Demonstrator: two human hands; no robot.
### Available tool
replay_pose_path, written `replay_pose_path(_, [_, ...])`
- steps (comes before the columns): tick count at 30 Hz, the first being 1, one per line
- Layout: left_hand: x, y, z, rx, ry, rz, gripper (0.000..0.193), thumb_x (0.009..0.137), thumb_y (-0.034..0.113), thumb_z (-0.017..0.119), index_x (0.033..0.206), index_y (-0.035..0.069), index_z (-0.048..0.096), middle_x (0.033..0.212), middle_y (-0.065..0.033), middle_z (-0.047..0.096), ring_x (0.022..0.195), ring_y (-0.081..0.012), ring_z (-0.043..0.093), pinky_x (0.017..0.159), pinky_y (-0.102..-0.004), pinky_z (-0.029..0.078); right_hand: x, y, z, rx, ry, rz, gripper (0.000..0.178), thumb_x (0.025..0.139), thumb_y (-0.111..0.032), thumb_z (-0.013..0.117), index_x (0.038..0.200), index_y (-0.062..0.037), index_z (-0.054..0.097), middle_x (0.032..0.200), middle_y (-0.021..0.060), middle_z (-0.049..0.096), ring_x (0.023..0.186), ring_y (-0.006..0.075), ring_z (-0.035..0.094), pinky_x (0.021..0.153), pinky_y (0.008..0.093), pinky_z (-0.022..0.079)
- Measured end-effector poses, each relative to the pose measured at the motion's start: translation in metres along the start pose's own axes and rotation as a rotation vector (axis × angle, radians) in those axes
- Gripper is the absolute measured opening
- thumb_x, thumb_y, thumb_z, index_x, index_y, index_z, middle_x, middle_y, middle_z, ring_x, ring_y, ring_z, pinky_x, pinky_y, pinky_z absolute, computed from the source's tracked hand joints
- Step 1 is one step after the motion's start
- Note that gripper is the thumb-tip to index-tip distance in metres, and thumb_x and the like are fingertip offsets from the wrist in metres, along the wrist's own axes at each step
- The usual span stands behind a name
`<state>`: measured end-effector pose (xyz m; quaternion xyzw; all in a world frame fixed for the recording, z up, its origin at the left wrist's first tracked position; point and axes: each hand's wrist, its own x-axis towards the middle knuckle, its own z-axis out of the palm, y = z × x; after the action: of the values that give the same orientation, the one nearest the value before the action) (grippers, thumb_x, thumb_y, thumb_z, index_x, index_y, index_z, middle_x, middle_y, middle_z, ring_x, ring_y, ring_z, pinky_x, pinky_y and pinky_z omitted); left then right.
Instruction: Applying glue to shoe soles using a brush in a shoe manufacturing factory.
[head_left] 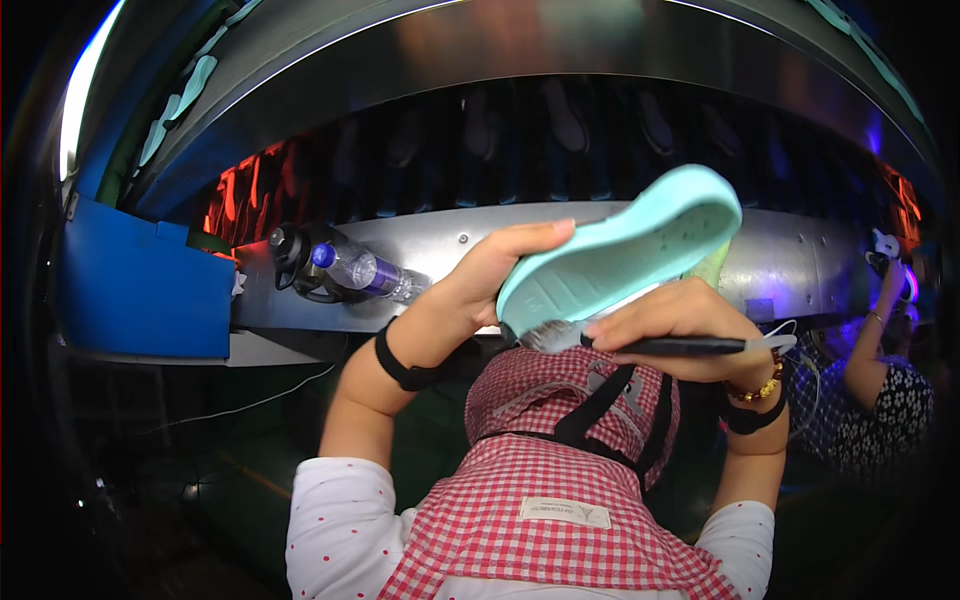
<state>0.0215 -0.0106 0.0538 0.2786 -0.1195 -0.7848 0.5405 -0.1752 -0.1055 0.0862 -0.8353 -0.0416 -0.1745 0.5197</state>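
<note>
A mint-green shoe sole [625, 245] is held up in front of me, tilted, with its hollow, ridged side toward me. My left hand [490, 270] grips it by its left end, thumb along the upper edge. My right hand [680, 325] is closed around a brush [690, 346] with a black handle. The pale bristles lie against or very close to the lower left rim of the sole; firm contact is hard to tell. Some of the right fingers are hidden behind the hand.
A metal ledge [450, 235] runs behind the sole. On its left stand a clear bottle [370, 272] with a purple cap and a dark jug [290, 262]. A blue box [145, 280] is farther left. Another person's arm [870, 345] reaches in at right. More soles [190, 90] lie upper left.
</note>
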Motion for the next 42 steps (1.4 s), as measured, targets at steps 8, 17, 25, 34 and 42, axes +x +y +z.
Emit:
replay_pose_path(8, [-0.007, 0.004, 0.006, 0.3, 0.165, -0.139, 0.04, 0.084, 0.019, 0.053, 0.113, -0.008, 0.048, 0.105, -0.0186, 0.056, 0.089, -0.021, 0.06, 0.078, -0.0282, 0.049, -0.003, -0.008, -0.009, -0.173, -0.261, 0.077, 0.018, 0.069, -0.002, 0.062, 0.087, -0.0031, 0.063, 0.087, 0.0116, 0.064, 0.083, 0.0245, 0.062, 0.071, 0.03, 0.05])
replay_pose_path(17, [-0.013, 0.004, -0.013, 0.284, 0.18, -0.039, 0.042, 0.085, 0.021, 0.051, 0.116, -0.007, 0.046, 0.104, -0.019, 0.056, 0.086, -0.0204, 0.061, 0.072, -0.027, 0.052, -0.016, 0.003, -0.024, -0.24, -0.22, 0.183, 0.018, 0.07, -0.003, 0.064, 0.088, -0.0001, 0.061, 0.09, 0.0131, 0.063, 0.083, 0.0243, 0.062, 0.073, 0.0293, 0.049])
replay_pose_path(25, [0.006, -0.037, -0.03, -0.254, -0.005, 0.017, 0.047, 0.086, 0.032, 0.042, 0.12, -0.001, 0.041, 0.112, -0.021, 0.051, 0.098, -0.0303, 0.055, 0.083, -0.0463, 0.047, -0.019, 0.035, -0.015, 0.252, 0.46, 0.441, 0.017, 0.075, -0.002, 0.06, 0.091, 0.0003, 0.063, 0.079, 0.0074, 0.063, 0.066, 0.0122, 0.06, 0.054, 0.019, 0.045])
replay_pose_path(34, [-0.034, -0.021, -0.032, -0.077, -0.023, 0.339, 0.048, 0.089, 0.031, 0.038, 0.123, -0.003, 0.037, 0.113, -0.0192, 0.051, 0.097, -0.0285, 0.055, 0.084, -0.0434, 0.046, -0.035, 0.034, 0.018, 0.313, 0.626, 0.114, 0.019, 0.079, -0.006, 0.056, 0.094, 0.0053, 0.056, 0.094, 0.0203, 0.059, 0.048, 0.0112, 0.052, 0.044, 0.0193, 0.04])
replay_pose_path(42, [-0.109, 0.18, -0.011, -0.021, -0.259, 1.068, 0.062, 0.087, 0.041, 0.025, 0.127, -0.007, 0.027, 0.127, -0.0278, 0.032, 0.116, -0.049, 0.03, 0.097, -0.0616, 0.021, -0.063, 0.069, 0.006, 0.689, 0.943, 0.266, 0.019, 0.083, -0.006, 0.05, 0.098, 0.0055, 0.053, 0.097, 0.0194, 0.058, 0.047, 0.0098, 0.049, 0.044, 0.0183, 0.041])
